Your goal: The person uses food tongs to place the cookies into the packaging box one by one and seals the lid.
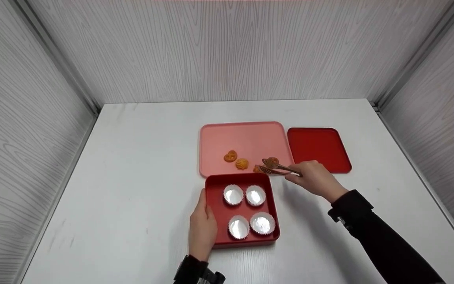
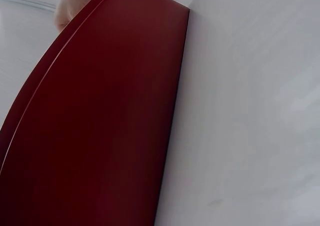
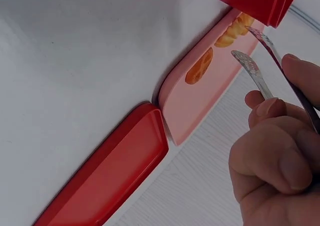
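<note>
In the head view, my left hand (image 1: 202, 228) holds a square red box (image 1: 215, 225) by its left side, with the thumb at the rim. Several white paper cups (image 1: 238, 227) stand in the box. My right hand (image 1: 317, 179) grips metal tongs (image 1: 286, 169) with perforated tips. The tips are spread apart over the front right of a pink tray (image 1: 246, 138), close to the cookies there. In the right wrist view a brown cookie (image 3: 199, 66) lies by the tray's edge. Further left on the tray are a pretzel-shaped cookie (image 1: 230, 156) and a swirled cookie (image 1: 242, 163).
A red tray (image 1: 319, 148) sits right of the pink one, their edges close together. The box's far wall overlaps the pink tray's front edge in the head view. Grey wood-grain panels (image 1: 227, 51) wall in the white table (image 1: 140, 177) at the back and sides.
</note>
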{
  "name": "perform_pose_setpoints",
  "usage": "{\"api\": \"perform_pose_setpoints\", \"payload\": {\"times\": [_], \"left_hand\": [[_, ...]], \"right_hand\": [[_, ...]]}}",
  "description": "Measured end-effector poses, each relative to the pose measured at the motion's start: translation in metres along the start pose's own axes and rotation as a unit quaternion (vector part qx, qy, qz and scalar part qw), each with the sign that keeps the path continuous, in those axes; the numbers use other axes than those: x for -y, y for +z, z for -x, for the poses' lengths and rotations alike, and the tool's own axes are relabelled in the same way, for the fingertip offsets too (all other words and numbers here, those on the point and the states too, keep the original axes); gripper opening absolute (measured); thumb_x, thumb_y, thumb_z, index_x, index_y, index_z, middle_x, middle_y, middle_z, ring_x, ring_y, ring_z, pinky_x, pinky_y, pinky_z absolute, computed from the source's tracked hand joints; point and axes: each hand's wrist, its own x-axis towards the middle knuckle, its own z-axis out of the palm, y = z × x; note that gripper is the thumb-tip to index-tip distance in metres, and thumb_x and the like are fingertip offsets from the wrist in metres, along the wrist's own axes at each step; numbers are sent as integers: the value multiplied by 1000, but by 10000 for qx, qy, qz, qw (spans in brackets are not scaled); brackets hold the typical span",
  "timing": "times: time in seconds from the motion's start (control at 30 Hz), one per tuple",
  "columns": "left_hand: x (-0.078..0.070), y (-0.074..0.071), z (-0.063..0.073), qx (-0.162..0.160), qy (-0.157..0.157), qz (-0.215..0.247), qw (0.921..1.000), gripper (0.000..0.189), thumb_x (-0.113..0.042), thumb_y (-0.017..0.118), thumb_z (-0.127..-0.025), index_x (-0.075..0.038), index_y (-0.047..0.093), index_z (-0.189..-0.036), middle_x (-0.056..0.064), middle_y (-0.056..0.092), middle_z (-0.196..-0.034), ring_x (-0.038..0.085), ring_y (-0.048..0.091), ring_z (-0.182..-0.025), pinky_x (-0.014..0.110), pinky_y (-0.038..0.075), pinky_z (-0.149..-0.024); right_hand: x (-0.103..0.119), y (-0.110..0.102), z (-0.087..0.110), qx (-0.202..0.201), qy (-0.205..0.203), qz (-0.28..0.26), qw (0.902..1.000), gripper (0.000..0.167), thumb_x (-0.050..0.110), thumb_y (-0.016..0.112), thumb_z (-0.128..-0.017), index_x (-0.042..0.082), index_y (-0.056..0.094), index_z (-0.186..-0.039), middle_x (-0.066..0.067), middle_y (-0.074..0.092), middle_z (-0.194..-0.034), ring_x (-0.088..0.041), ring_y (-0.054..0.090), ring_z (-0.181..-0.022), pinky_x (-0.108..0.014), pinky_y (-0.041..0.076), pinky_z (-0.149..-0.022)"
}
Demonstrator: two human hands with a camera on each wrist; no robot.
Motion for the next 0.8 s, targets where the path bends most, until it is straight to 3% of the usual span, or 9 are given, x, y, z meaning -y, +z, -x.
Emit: {"api": "perform_pose_setpoints", "payload": {"times": [0.1,0.37,0.8], "left_hand": [[1,0,1,-40,22,15,10000,55,-4,48,-106,-2,33,-159,14,44,-158,27,41,-146,48,41,-115],[0,-1,1,-46,28,-77,10000,55,-5,48,-106,-3,34,-159,13,45,-158,27,44,-144,47,43,-113],[0,-1,1,-15,-57,-31,10000,55,-5,47,-106,-4,33,-160,12,43,-159,27,41,-146,48,41,-115]], "right_hand": [[1,4,-4,63,44,111,9999,12,21,75,-94,9,74,-94,0,65,-73,-17,51,-66,-30,42,-60],[1,12,-17,-101,89,290,9995,20,22,77,-93,7,77,-106,-9,75,-87,-22,62,-73,-36,51,-67],[-2,20,-27,-219,95,-79,9997,22,25,77,-93,7,76,-106,-7,73,-86,-22,59,-74,-35,46,-66]]}}
